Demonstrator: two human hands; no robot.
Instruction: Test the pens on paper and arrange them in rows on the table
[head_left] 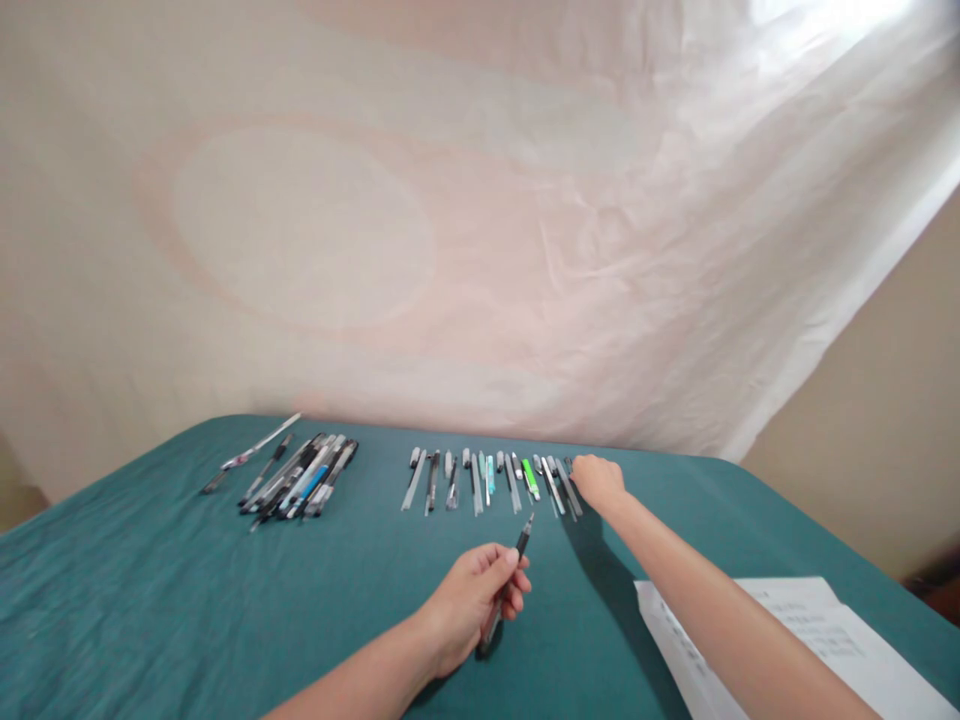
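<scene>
My left hand (474,600) is closed around a black pen (524,537), its bare tip pointing up and away from me. Farther off, my right hand (598,483) reaches to the right end of a row of pens and caps. Its fingers are closed and turned away, so whatever they hold, if anything, is hidden. Just left of it lie a grey pen (569,490) and a white pen (553,486). A bright green highlighter-like pen (531,479) is also in the row, with a pale blue one (490,474) farther left.
On the left of the green cloth-covered table (150,590) lies a pile of pens, a blue one (312,483) among them. A long white-and-dark pen-like item (255,448) lies beyond it. Printed paper sheets (810,610) lie under my right forearm. A pale curtain (480,220) hangs behind.
</scene>
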